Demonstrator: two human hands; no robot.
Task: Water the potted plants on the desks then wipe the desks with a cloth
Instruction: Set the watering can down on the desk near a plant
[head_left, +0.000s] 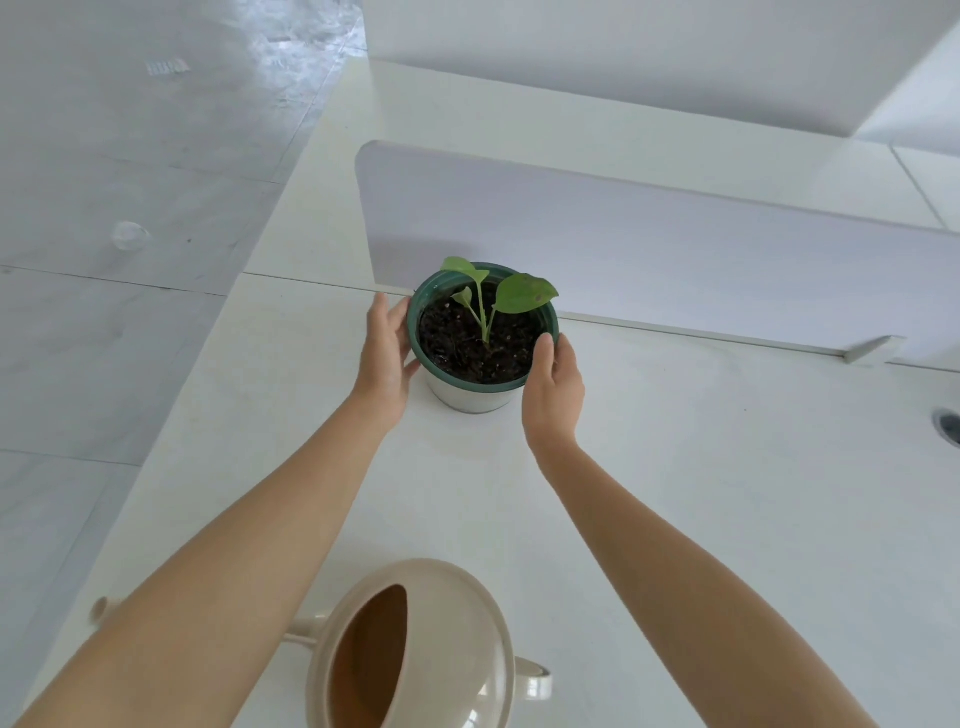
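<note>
Pot (480, 343) btwn both hands (384, 353), touching each.

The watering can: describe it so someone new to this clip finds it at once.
Start at the white desk and come to its near edge, between the person's forearms. The watering can stands there, beige and domed, with a dark fill opening. Unlike the potted plant between both hands, nothing touches it.

Lighting: bright, even, diffuse daylight; source direction cannot be told. Shadows: soft, faint, beside the green-rimmed white plastic plant pot (483, 358) and along the pale lilac upright divider panel (675, 249). Glare: mild sheen on the glossy grey tiled floor (130, 156). Focus: centre sharp. Distortion: wide-angle bending of straight edges toward corners.
</note>
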